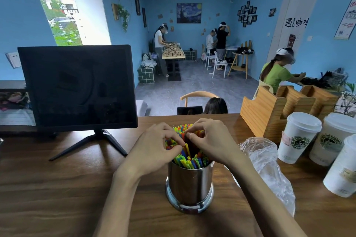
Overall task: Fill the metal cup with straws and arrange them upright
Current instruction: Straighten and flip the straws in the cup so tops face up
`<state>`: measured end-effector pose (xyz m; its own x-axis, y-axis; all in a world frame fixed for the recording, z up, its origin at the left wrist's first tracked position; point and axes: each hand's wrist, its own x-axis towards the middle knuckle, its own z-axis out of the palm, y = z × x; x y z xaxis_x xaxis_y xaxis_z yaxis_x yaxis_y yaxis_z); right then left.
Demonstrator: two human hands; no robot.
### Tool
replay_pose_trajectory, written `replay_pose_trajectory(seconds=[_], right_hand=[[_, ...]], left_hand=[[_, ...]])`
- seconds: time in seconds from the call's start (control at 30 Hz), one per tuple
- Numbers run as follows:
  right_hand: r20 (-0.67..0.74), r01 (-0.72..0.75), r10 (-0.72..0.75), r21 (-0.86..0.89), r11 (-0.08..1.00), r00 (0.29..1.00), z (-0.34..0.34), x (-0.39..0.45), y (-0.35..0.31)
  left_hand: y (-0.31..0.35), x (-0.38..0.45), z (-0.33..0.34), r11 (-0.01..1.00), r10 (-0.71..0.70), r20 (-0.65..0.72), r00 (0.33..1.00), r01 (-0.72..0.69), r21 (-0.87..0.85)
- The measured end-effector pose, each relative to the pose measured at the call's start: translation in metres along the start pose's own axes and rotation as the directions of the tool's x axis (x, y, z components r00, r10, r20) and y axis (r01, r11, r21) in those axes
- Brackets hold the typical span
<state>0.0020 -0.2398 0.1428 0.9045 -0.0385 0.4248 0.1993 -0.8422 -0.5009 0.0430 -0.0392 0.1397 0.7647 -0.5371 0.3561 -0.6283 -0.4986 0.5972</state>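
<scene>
A shiny metal cup [189, 186] stands on the wooden counter in front of me, packed with colourful straws [189, 160] that stick up out of its mouth. My left hand [154, 148] curls around the left side of the straw bundle, thumb and fingers pressed against it. On the bundle's right side, my right hand [210, 140] pinches straw tips with its fingertips near the top. Both hands meet above the cup and hide the middle of the straws.
A black monitor [77, 86] on a stand sits left of the cup. A crumpled clear plastic bag [265, 165] lies to the right. Three lidded paper cups [298, 136] and a wooden holder [269, 111] stand at the far right. People work in the room beyond.
</scene>
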Motion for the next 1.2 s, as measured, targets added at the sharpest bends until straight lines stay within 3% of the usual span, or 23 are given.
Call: replay_pose_trajectory(seconds=[0.3, 0.57, 0.67, 0.87, 1.03, 1.2], right_hand=[[-0.031, 0.020, -0.017, 0.077, 0.997, 0.999, 0.001, -0.005, 0.002], [-0.030, 0.013, -0.010, 0.117, 0.993, 1.000, 0.001, -0.007, 0.003], [-0.042, 0.014, -0.008, 0.133, 0.991, 0.999, 0.002, -0.007, 0.004], [0.042, 0.056, -0.070, 0.271, 0.961, 0.997, 0.001, -0.008, 0.004], [0.051, 0.077, -0.099, 0.329, 0.941, 0.994, 0.005, -0.006, 0.001], [-0.036, 0.144, -0.141, 0.372, 0.917, 0.989, 0.005, -0.004, -0.005]], left_hand=[[-0.003, 0.008, 0.006, 0.995, -0.059, -0.105, 0.993, 0.050, -0.087], [-0.001, 0.010, 0.011, 1.000, 0.000, -0.088, 0.996, 0.000, 0.003], [0.001, 0.010, 0.013, 1.000, 0.011, -0.179, 0.984, -0.016, -0.023], [0.013, 0.009, 0.008, 0.995, 0.031, -0.409, 0.912, -0.067, -0.073], [0.026, 0.007, 0.004, 0.970, 0.108, -0.668, 0.737, -0.224, -0.090], [0.032, 0.007, 0.007, 0.907, 0.005, -0.659, 0.752, -0.281, -0.313]])
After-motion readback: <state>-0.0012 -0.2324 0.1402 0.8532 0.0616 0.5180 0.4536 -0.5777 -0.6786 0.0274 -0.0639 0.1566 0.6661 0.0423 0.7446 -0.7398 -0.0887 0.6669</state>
